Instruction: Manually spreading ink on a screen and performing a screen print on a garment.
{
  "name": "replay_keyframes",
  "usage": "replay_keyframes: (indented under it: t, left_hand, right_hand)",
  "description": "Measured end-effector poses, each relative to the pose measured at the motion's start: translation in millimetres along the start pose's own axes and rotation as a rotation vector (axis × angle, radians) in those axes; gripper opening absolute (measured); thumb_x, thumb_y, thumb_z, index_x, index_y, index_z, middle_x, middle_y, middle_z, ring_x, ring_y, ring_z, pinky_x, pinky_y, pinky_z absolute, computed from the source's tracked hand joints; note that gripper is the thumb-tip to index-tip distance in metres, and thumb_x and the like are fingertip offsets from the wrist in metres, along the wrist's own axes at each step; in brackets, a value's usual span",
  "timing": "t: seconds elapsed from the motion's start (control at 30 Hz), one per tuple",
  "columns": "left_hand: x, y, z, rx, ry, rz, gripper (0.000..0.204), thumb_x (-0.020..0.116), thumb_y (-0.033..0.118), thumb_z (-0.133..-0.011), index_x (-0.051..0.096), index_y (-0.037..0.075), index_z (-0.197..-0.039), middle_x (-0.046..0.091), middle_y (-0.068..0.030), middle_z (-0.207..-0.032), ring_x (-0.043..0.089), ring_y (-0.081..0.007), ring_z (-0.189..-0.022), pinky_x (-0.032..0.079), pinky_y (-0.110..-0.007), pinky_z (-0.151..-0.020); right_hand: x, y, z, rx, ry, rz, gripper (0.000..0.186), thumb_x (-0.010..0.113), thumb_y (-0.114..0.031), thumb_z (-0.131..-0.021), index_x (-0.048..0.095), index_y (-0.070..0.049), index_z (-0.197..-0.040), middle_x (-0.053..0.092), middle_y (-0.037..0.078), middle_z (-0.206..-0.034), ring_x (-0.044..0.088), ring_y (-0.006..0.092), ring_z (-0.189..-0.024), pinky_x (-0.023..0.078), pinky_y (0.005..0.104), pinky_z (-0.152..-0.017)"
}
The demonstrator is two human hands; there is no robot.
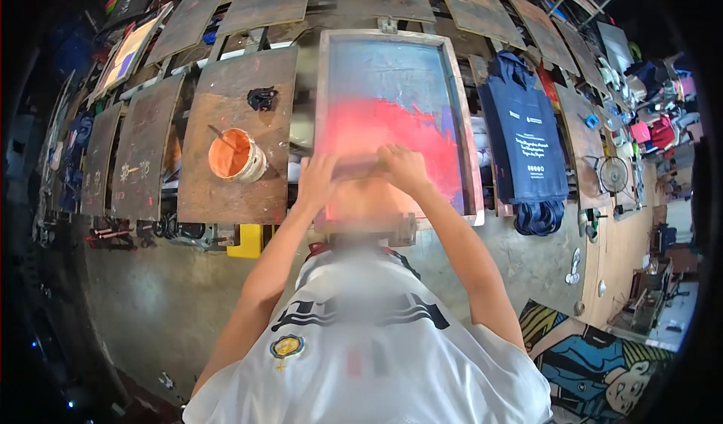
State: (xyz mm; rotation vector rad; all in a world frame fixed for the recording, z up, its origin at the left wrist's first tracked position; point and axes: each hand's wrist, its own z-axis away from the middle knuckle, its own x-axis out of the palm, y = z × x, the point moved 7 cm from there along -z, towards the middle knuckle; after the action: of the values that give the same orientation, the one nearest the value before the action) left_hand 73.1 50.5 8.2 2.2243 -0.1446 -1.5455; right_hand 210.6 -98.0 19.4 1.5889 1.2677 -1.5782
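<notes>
A wooden-framed printing screen (457, 85) lies in front of me, its mesh bluish grey at the far end and smeared with bright red-pink ink (407, 134) over the middle and near part. Across the near half of the mesh runs a squeegee (355, 169), blurred along its middle. My left hand (312, 183) is closed at its left end, close to the frame's left side. Around its right end my right hand (401, 166) is closed, fingers bent over the top. The squeegee's lower edge is too blurred to make out.
Left of the screen, a brown board (199, 108) bears a tub of orange ink (256, 165) with a stick in it and a crumpled black cloth (262, 98). A navy tote bag (523, 134) lies to the right. More boards stand beyond; a small fan (611, 174) is farther right.
</notes>
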Motion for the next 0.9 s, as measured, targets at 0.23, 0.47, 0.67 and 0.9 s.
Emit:
replay_keyframes:
  t: [0.23, 0.47, 0.67, 0.9]
  left_hand:
    - [-3, 10, 10, -0.021, -0.097, 0.081, 0.055, 0.081, 0.025, -0.073, 0.058, 0.008, -0.120, 0.063, -0.0124, -0.111, 0.059, -0.0330, -0.106, 0.042, -0.044, -0.090]
    - [0, 19, 48, -0.020, -0.072, 0.135, 0.053, 0.082, 0.027, -0.072, 0.060, 0.007, -0.116, 0.063, -0.0118, -0.109, 0.059, -0.0326, -0.104, 0.042, -0.043, -0.089]
    - [-3, 2, 2, 0.122, 0.102, -0.025, 0.052, 0.080, 0.029, -0.074, 0.060, 0.007, -0.117, 0.062, -0.0102, -0.111, 0.058, -0.0307, -0.107, 0.041, -0.043, -0.091]
    - [6, 45, -76, 0.401, -0.246, 0.063, 0.049, 0.080, 0.024, -0.072, 0.060, 0.011, -0.115, 0.062, -0.0063, -0.112, 0.059, -0.0267, -0.109, 0.041, -0.041, -0.092]
  right_hand:
    - [-17, -12, 20, 0.103, -0.118, -0.051, 0.037, 0.076, -0.034, -0.076, 0.058, -0.013, -0.101, 0.067, 0.005, -0.099, 0.065, 0.0281, -0.098, 0.055, 0.0446, -0.073]
    - [-4, -23, 42, 0.011, -0.043, -0.091, 0.029, 0.073, -0.024, -0.070, 0.058, -0.013, -0.093, 0.066, 0.004, -0.093, 0.065, 0.0267, -0.091, 0.055, 0.0433, -0.071]
    - [-13, -16, 23, 0.085, 0.110, -0.088, 0.031, 0.076, -0.022, -0.076, 0.057, -0.011, -0.099, 0.066, 0.006, -0.096, 0.065, 0.0287, -0.093, 0.055, 0.0442, -0.074]
    - [-23, -2, 67, 0.340, 0.245, -0.179, 0.034, 0.076, -0.024, -0.077, 0.055, -0.009, -0.100, 0.065, 0.011, -0.097, 0.064, 0.0323, -0.094, 0.054, 0.0461, -0.072]
